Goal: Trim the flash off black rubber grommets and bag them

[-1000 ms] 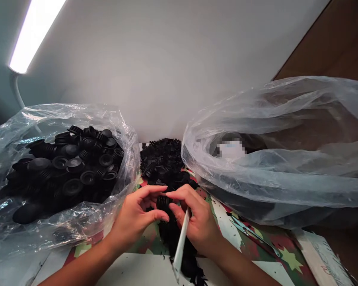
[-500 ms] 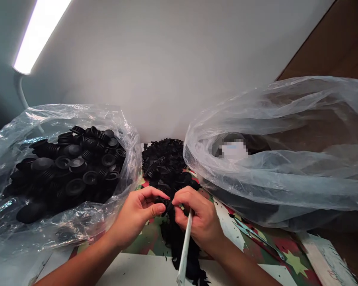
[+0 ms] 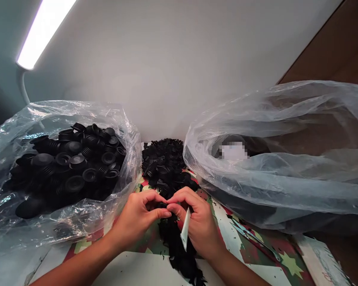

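Observation:
My left hand (image 3: 140, 212) is closed, thumb and forefinger curved around a small black rubber piece (image 3: 162, 205) that is mostly hidden. Its fingertips meet those of my right hand (image 3: 195, 216). That hand is closed too, with a slim pale-handled tool (image 3: 185, 232) gripped in it, the handle's end slanting down toward me; its working tip is out of sight. Beneath both hands runs a heap of black rubber scraps (image 3: 181, 254). Beyond them lies a pile of ribbed black rubber parts and shreds (image 3: 164, 159).
At left a clear plastic bag (image 3: 131, 135) holds many ribbed black rubber caps (image 3: 74, 159). Another clear bag (image 3: 286, 174) lies open on the right. Metal scissors (image 3: 256, 238) rest on the patterned table cover (image 3: 292, 264). A lit lamp (image 3: 44, 35) hangs at upper left.
My right hand's fingertips have come together with the left's. The pale tool has turned, so less of its handle shows. The view has shifted slightly.

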Demonstrator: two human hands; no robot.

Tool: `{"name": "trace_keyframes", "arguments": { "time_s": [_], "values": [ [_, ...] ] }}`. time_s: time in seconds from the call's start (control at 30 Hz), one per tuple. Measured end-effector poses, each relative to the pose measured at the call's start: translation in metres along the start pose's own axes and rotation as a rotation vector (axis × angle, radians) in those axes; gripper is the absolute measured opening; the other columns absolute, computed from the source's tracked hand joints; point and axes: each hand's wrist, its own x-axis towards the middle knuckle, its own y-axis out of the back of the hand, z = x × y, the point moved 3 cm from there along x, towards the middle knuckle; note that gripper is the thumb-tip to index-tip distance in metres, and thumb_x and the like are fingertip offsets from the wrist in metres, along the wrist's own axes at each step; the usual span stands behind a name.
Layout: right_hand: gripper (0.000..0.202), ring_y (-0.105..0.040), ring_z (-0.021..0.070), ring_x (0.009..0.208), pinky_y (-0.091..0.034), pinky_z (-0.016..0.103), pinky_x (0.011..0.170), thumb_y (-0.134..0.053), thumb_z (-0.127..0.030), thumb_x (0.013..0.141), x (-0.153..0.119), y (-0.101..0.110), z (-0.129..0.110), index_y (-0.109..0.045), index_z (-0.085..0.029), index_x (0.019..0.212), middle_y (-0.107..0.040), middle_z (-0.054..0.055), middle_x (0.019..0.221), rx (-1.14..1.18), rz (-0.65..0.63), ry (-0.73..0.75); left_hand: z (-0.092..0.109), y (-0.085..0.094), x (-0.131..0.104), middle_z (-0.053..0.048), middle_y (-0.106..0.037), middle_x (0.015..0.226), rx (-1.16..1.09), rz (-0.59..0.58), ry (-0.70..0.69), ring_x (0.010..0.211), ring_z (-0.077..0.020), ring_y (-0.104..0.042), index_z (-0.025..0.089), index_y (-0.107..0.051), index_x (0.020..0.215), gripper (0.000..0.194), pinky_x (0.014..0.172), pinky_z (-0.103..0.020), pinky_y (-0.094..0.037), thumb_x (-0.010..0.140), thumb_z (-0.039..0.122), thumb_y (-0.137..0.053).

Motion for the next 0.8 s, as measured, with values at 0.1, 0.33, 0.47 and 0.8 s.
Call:
{"name": "trace_keyframes", "arguments": {
  "time_s": [0.1, 0.33, 0.47, 0.8],
  "values": [
    [0.017, -0.058, 0.0141, 0.068, -0.043, 0.024, 0.060, -0.063, -0.018, 0.090, -0.001, -0.001, 0.000, -0.065, -0.021, 0.074, -0.063, -0.001, 0.075, -0.028, -0.011, -0.003, 0.002, -0.001, 0.000, -0.001, -0.070, 0.066, 0.018, 0.016, 0.006, 0.065, -0.0170, -0.056, 0.017, -0.075, 0.068, 0.020, 0.062, -0.027, -0.041, 0.067, 0.037, -0.079],
    [0.019, -0.046, 0.0142, 0.060, -0.035, 0.025, 0.054, -0.048, -0.021, 0.089, 0.000, -0.003, 0.001, -0.044, -0.024, 0.071, -0.050, -0.003, 0.067, -0.085, 0.014, -0.065, 0.003, -0.009, -0.006, 0.001, -0.062, 0.056, -0.045, -0.032, 0.030, 0.055, -0.0136, -0.051, 0.017, -0.071, 0.061, 0.024, 0.052, -0.024, -0.038, 0.067, 0.038, -0.082],
    [0.022, -0.043, 0.0146, 0.059, -0.036, 0.026, 0.056, -0.047, -0.032, 0.092, 0.013, 0.016, 0.021, -0.045, -0.024, 0.072, -0.046, -0.004, 0.064, -0.075, 0.199, -0.212, 0.001, -0.013, -0.011, -0.001, -0.067, 0.060, -0.169, -0.116, 0.049, 0.053, -0.0131, -0.055, 0.015, -0.073, 0.064, 0.022, 0.049, -0.023, -0.042, 0.065, 0.034, -0.086],
    [0.011, -0.055, 0.0138, 0.067, -0.042, 0.025, 0.060, -0.065, -0.025, 0.085, 0.008, 0.004, 0.003, -0.068, -0.021, 0.076, -0.063, 0.002, 0.084, 0.077, -0.177, -0.131, -0.011, -0.004, -0.003, 0.003, -0.060, 0.050, -0.298, -0.122, 0.188, 0.035, -0.0127, -0.054, 0.016, -0.065, 0.069, 0.035, 0.034, -0.022, -0.035, 0.067, 0.044, -0.085]
  ]
}}
